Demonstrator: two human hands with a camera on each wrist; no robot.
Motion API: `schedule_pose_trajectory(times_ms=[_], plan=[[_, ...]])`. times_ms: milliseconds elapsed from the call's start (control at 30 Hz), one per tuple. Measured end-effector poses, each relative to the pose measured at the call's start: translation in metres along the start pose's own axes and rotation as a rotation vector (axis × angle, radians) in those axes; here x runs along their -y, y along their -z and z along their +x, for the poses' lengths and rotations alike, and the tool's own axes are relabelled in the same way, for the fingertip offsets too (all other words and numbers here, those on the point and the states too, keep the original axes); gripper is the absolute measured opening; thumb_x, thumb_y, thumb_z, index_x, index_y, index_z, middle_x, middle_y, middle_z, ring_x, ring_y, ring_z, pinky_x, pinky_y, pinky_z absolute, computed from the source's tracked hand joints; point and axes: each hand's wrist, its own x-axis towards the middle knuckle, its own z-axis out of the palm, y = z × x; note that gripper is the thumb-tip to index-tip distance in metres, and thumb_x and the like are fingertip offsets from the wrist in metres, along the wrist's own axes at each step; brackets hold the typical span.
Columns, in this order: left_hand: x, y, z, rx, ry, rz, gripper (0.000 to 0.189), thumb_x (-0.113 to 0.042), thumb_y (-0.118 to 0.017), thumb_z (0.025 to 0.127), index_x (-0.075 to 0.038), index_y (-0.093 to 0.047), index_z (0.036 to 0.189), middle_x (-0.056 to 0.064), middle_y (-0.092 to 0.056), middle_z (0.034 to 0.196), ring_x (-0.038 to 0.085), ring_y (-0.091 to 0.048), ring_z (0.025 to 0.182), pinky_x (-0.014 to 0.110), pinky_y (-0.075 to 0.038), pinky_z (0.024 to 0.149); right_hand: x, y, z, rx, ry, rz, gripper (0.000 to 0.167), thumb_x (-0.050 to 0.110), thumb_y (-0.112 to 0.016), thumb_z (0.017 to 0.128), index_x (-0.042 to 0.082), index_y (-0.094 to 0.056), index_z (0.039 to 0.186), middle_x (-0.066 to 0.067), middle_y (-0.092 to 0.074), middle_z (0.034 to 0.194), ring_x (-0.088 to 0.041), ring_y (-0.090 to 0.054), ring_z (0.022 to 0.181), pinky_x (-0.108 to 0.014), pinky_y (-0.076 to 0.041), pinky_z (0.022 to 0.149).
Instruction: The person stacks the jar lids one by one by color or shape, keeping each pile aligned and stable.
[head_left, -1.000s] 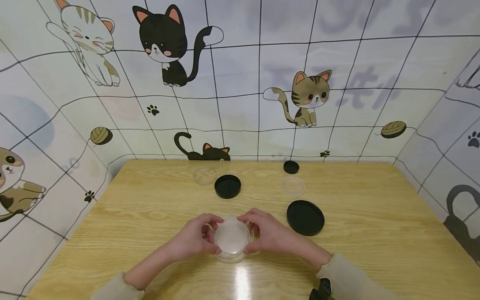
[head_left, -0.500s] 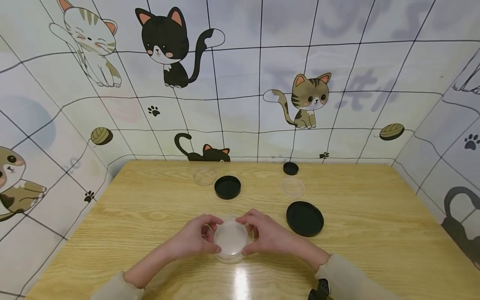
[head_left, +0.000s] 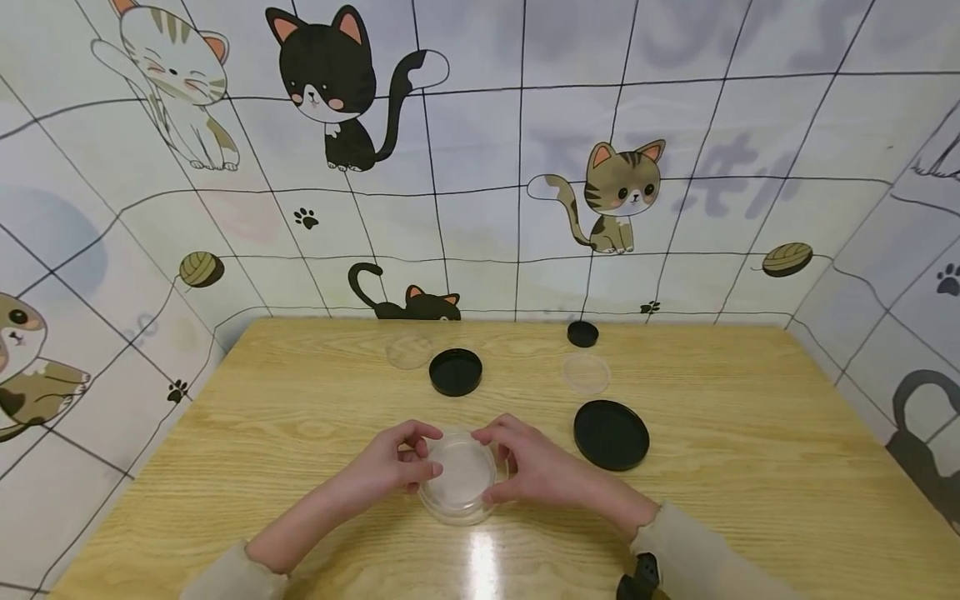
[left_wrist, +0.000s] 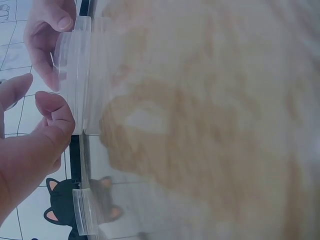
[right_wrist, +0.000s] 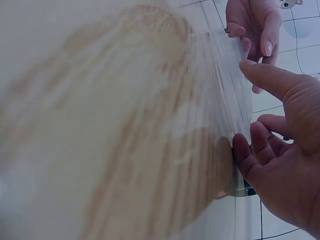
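A small stack of clear round plastic dishes (head_left: 462, 477), like petri dishes, stands on the table between both hands. The smaller dish on top sits within the outline of a wider one below. My right hand (head_left: 536, 467) grips the right side of the upper dish, thumb at the near edge and forefinger at the far edge. My left hand (head_left: 390, 461) is beside the left edge, its thumb (left_wrist: 17, 90) apart from the dishes and its other fingertips close to the rim. From the side, the left wrist view shows the stacked dishes (left_wrist: 77, 75) as thin layers.
Behind the hands lie a black round dish (head_left: 456, 372) and a clear disc (head_left: 409, 352). Toward the right are a large black round dish (head_left: 611, 435), another clear disc (head_left: 586, 373) and a small black one (head_left: 582, 334). A cat-patterned wall (head_left: 480, 150) rises behind the table.
My left hand has loosened and shifted slightly left and away, its thumb leaving the near edge of the dish. The right hand stays in its place at the right side.
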Motion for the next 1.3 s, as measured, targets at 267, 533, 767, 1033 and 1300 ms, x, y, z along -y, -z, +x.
schedule_pose_trajectory(times_ms=[267,533,767,1033,1300], plan=[[-0.001,0.003,0.0,-0.018,-0.005,0.012,0.05,-0.01,-0.074,0.092,0.007,-0.052,0.134,0.01,-0.046,0.101,0.017,-0.05,0.075,0.027,-0.047,0.063,0.001,0.003,0.002,0.001,0.008,-0.002,0.068,0.023,-0.09,0.082,0.006,-0.059,0.14,0.0,-0.052,0.106,-0.016,-0.053,0.08,-0.025,-0.048,0.069],[-0.004,0.015,0.0,-0.041,-0.048,0.069,0.051,-0.01,-0.076,0.091,0.006,-0.054,0.134,0.013,-0.047,0.104,0.016,-0.051,0.072,0.028,-0.049,0.063,0.002,0.008,0.006,-0.006,0.033,0.034,0.065,0.019,-0.088,0.084,0.004,-0.059,0.14,-0.004,-0.055,0.116,-0.017,-0.056,0.082,-0.027,-0.051,0.07],[-0.016,0.034,0.004,-0.062,-0.099,0.108,0.056,-0.01,-0.077,0.09,0.006,-0.052,0.137,0.018,-0.047,0.11,0.016,-0.055,0.073,0.03,-0.049,0.066,0.01,0.026,0.022,-0.034,0.058,0.017,0.064,0.018,-0.087,0.085,0.003,-0.059,0.141,-0.011,-0.057,0.129,-0.021,-0.058,0.092,-0.029,-0.052,0.074],[-0.029,0.058,0.015,-0.116,-0.126,0.133,0.054,-0.009,-0.076,0.09,0.002,-0.054,0.139,0.028,-0.049,0.123,0.022,-0.064,0.088,0.033,-0.057,0.077,0.02,0.049,0.052,-0.082,0.101,0.004,0.062,0.013,-0.086,0.085,0.002,-0.059,0.14,-0.018,-0.056,0.131,-0.033,-0.061,0.096,-0.029,-0.054,0.077],[-0.032,0.078,0.031,-0.153,-0.126,0.133,0.056,-0.007,-0.074,0.091,0.0,-0.052,0.142,0.029,-0.05,0.134,0.025,-0.068,0.099,0.036,-0.058,0.083,0.02,0.059,0.083,-0.146,0.095,-0.041,0.062,0.012,-0.086,0.085,0.001,-0.059,0.14,-0.017,-0.057,0.131,-0.024,-0.061,0.091,-0.031,-0.054,0.079]])
